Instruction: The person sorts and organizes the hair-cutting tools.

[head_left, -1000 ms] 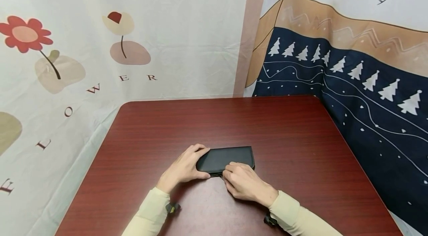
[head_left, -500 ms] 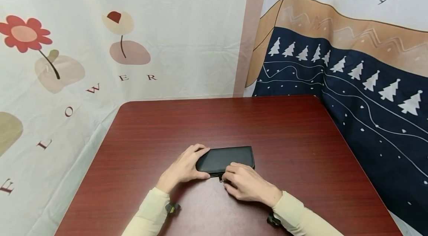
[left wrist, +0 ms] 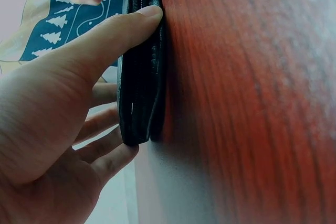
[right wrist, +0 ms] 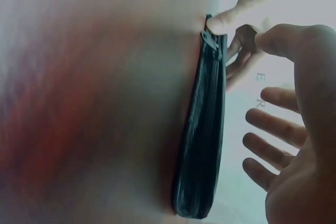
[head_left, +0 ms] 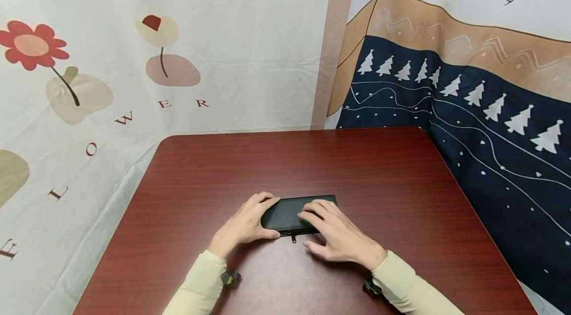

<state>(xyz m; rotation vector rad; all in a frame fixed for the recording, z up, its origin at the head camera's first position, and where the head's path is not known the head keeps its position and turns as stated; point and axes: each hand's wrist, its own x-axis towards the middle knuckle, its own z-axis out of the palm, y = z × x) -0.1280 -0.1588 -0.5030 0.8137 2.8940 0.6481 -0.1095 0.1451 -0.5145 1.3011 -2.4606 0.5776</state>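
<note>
A black zip wallet [head_left: 280, 216] lies flat on the table, its zipped edge toward me. My left hand [head_left: 244, 221] holds its left end, the thumb on the near edge and the fingers round the far side; the left wrist view shows the thumb across the zipped side of the wallet [left wrist: 140, 82]. A zipper pull [head_left: 294, 239] hangs from the near edge, just right of that thumb. My right hand [head_left: 342, 235] is spread over the wallet's right part with nothing in its grasp. In the right wrist view its fingers stand apart from the wallet [right wrist: 202, 124].
The reddish-brown wooden table [head_left: 285, 161] has rounded far corners. Behind it hangs a pale cloth [head_left: 250, 32] with flower prints, and at the right a navy cloth [head_left: 482, 156] with white trees. A small dark device sits on each wrist.
My right hand has let go of the zipper pull, opened its fingers and moved up and right over the wallet. The pull now hangs free. My left hand has stayed put.
</note>
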